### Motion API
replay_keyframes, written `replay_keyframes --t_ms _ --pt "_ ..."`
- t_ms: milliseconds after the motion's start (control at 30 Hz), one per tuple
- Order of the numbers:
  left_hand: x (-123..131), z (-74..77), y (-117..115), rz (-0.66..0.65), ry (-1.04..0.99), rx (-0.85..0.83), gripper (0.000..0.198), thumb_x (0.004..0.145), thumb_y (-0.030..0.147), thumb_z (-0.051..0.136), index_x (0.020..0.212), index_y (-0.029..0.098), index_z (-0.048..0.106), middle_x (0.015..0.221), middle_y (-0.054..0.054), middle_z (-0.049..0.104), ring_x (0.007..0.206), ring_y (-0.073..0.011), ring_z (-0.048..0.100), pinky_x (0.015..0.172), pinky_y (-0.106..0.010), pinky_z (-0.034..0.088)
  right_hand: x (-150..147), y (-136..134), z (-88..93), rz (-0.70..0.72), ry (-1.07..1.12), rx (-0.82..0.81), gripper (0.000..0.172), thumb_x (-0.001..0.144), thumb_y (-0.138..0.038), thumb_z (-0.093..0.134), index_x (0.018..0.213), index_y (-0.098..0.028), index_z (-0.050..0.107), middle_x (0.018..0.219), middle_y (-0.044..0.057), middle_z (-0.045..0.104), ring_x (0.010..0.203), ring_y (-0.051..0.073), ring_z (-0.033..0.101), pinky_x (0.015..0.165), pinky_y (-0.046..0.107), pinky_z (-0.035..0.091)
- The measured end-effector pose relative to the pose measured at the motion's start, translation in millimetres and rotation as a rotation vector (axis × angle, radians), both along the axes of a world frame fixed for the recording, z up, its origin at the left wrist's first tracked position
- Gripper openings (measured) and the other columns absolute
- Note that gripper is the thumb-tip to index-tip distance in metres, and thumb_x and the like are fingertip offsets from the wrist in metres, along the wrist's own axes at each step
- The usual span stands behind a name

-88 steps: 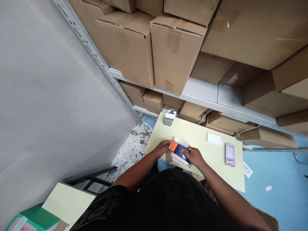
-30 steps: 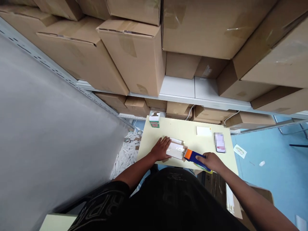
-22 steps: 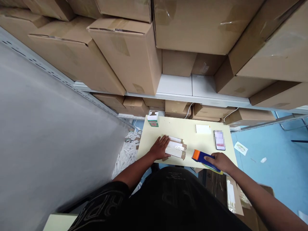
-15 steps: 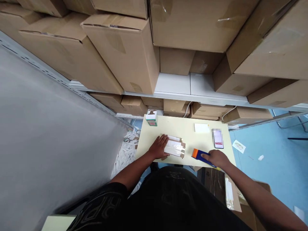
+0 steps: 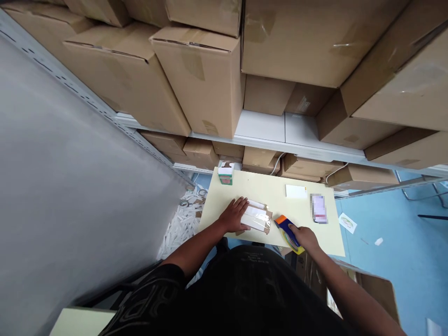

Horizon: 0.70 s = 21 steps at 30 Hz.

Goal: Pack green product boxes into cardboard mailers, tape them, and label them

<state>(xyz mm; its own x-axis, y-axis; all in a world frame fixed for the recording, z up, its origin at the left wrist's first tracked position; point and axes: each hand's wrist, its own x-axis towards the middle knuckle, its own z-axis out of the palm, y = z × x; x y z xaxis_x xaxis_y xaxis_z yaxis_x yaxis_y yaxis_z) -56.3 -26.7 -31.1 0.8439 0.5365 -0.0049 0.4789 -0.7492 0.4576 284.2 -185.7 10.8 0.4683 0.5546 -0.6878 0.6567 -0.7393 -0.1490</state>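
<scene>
My left hand [image 5: 235,215] lies flat, fingers spread, on the left end of a small brown cardboard package [image 5: 258,218] with clear tape across its top. The package rests on a pale yellow table [image 5: 273,196]. My right hand [image 5: 306,237] is closed round a blue tape dispenser with an orange head [image 5: 286,227], held just right of the package near the table's front edge. The orange head points toward the package without touching it.
A small green and white box [image 5: 226,173] stands at the table's far left corner. A white card [image 5: 296,191] and a phone [image 5: 318,208] lie at the far right. Brown cartons fill the shelves [image 5: 266,128] behind. White paper strips [image 5: 178,224] litter the floor on the left.
My right hand drew the dispenser off the package to the right, then brought it back nearer and turned it. My left hand stayed pressed on the package.
</scene>
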Motion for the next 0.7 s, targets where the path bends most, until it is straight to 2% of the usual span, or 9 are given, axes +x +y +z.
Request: replay_keyframes --t_ms 100,167,233,300,367,467,500,567,700 --pt "-2.5 -0.7 -1.0 0.021 -0.059 -0.022 0.077 0.1 0.053 0.05 0.164 0.017 0.027 0.17 -0.015 0.026 0.159 -0.0322 0.016 0.128 -0.054 0.014 -10.2 -6.6 -4.5 0.035 -0.125 0.162 0.069 0.097 -0.071 0.029 0.092 -0.019 0.074 0.089 0.014 0.077 0.084 0.028 0.072 0.069 0.033 0.048" --pt "-1.9 -3.1 -4.0 0.067 -0.084 -0.03 0.065 0.104 0.037 0.042 0.164 0.019 0.026 0.171 -0.012 0.023 0.16 -0.0291 0.014 0.128 -0.053 0.014 -17.5 1.8 -12.7 0.123 -0.252 0.207 0.062 0.1 -0.063 0.032 0.103 -0.016 0.072 0.096 0.016 0.076 0.09 0.028 0.072 0.076 0.035 0.048" --pt "0.6 -8.3 -8.7 0.166 -0.112 -0.045 0.07 0.101 0.033 0.045 0.165 0.019 0.021 0.172 -0.012 0.019 0.16 -0.03 0.011 0.128 -0.054 0.016 -21.8 15.2 -23.9 0.196 -0.346 0.217 0.055 0.102 -0.056 0.036 0.109 -0.014 0.071 0.103 0.017 0.075 0.1 0.03 0.07 0.086 0.039 0.047" --pt "3.6 -15.7 -13.6 0.33 -0.152 -0.086 0.082 0.097 0.038 0.054 0.166 0.017 0.015 0.172 -0.015 0.018 0.16 -0.0325 0.013 0.127 -0.055 0.02 -22.8 26.7 -35.1 0.221 -0.377 0.214 0.049 0.102 -0.051 0.04 0.112 -0.014 0.071 0.111 0.018 0.073 0.11 0.031 0.066 0.095 0.042 0.044" --pt "5.2 -23.5 -17.2 0.534 -0.184 -0.158 0.089 0.093 0.043 0.059 0.165 0.016 0.014 0.17 -0.017 0.025 0.157 -0.0341 0.021 0.126 -0.054 0.026 -22.1 31.4 -43.4 0.215 -0.383 0.229 0.045 0.101 -0.048 0.043 0.116 -0.016 0.071 0.121 0.019 0.069 0.119 0.034 0.06 0.101 0.046 0.041" --pt "3.2 -29.7 -18.7 0.763 -0.165 -0.28 0.079 0.094 0.047 0.057 0.16 0.015 0.03 0.159 -0.017 0.044 0.149 -0.0358 0.038 0.122 -0.053 0.032 -21.9 25.4 -47.2 0.149 -0.408 0.355 0.05 0.099 -0.047 0.047 0.134 -0.015 0.062 0.14 0.021 0.058 0.13 0.038 0.051 0.106 0.053 0.037" --pt "1.7 -29.5 -18.4 0.787 -0.15 -0.324 0.072 0.094 0.048 0.055 0.156 0.015 0.039 0.153 -0.017 0.051 0.144 -0.0358 0.043 0.12 -0.053 0.035 -23.3 21.5 -46.5 0.123 -0.384 0.418 0.054 0.099 -0.049 0.047 0.139 -0.015 0.058 0.144 0.022 0.055 0.133 0.038 0.049 0.106 0.053 0.038" --pt "-0.9 -26.3 -17.3 0.754 -0.147 -0.418 0.059 0.096 0.048 0.051 0.146 0.017 0.052 0.14 -0.015 0.062 0.134 -0.0334 0.054 0.114 -0.05 0.043 -30.1 14.0 -43.8 0.069 -0.211 0.503 0.06 0.099 -0.054 0.044 0.143 -0.015 0.054 0.146 0.02 0.054 0.132 0.035 0.051 0.106 0.048 0.042" --pt "-1.9 -13.4 -17.8 0.668 -0.2 -0.526 0.047 0.097 0.042 0.048 0.137 0.019 0.06 0.13 -0.011 0.068 0.121 -0.0282 0.063 0.103 -0.044 0.05 -59.9 8.2 -37.3 -0.006 0.336 0.437 0.057 0.098 -0.06 0.04 0.134 -0.021 0.061 0.127 0.011 0.07 0.113 0.028 0.067 0.095 0.037 0.051"
